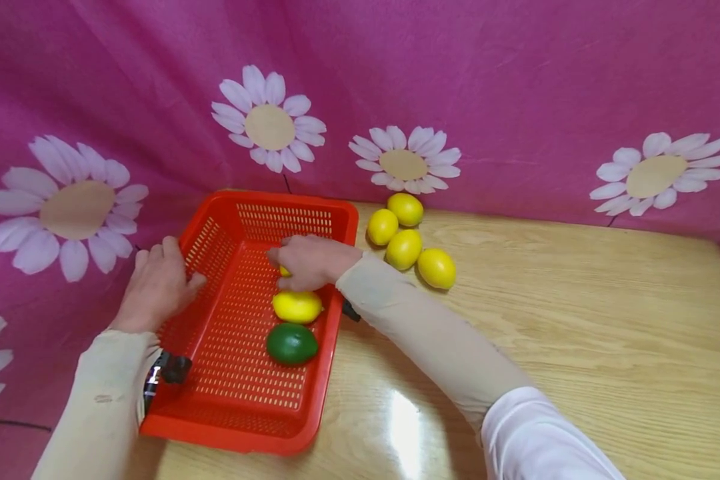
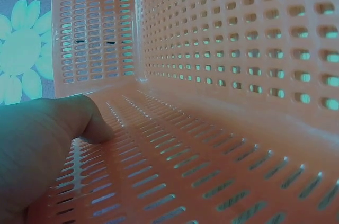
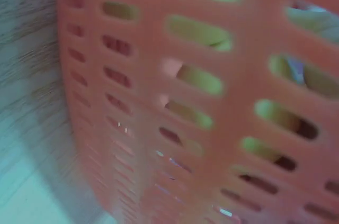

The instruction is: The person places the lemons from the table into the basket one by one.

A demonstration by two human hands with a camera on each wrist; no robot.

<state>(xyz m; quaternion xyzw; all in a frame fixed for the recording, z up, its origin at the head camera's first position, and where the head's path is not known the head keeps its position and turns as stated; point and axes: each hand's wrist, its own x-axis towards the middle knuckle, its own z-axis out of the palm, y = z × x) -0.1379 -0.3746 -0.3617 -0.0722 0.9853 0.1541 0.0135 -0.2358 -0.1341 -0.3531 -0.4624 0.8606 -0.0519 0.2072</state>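
A red slotted plastic basket point(image 1: 231, 347) stands on the table at left in the head view. My left hand point(image 1: 156, 283) grips its left rim, the thumb point(image 2: 87, 121) inside against the slotted wall. Reaching over the right rim, my right hand point(image 1: 312, 261) is down in the basket with its fingers curled over a lemon point(image 1: 285, 271), mostly hidden under them. Just nearer than that hand lies another yellow lemon point(image 1: 297, 307). A smooth, dark green oval fruit point(image 1: 292, 344) sits beside it, along the basket's right side. The right wrist view shows the basket's outer wall point(image 3: 143, 128) close up.
Several more lemons point(image 1: 405, 249) lie grouped on the wooden table point(image 1: 564, 320), just right of the basket's far corner. A pink cloth point(image 1: 516, 87) with white flowers hangs along the back and left. Small black wrist cameras point(image 1: 177, 369) sit close to the basket's sides.
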